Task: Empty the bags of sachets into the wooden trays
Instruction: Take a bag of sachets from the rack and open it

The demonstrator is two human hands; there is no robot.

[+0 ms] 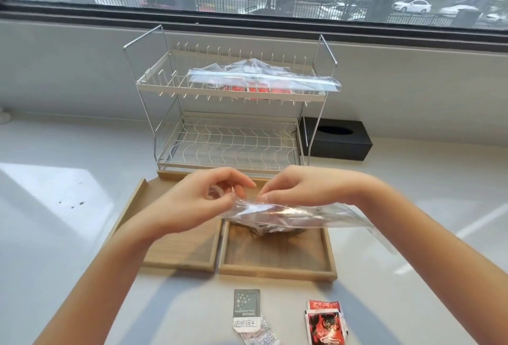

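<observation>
Two wooden trays lie side by side on the white counter, the left tray [189, 256] and the right tray [277, 262]. Above the right tray hangs a clear plastic bag [316, 218] with dark sachets sagging in its bottom. My left hand [203, 199] and my right hand [299, 188] pinch the bag's top edge close together, fingers curled. A second clear bag [264, 77] holding red sachets lies on the top shelf of the white wire rack [228, 130].
Grey-and-white sachets [247, 314] and red sachets [324, 322] lie on the counter in front of the trays. A black tissue box [338, 138] stands right of the rack. A window runs along the back wall.
</observation>
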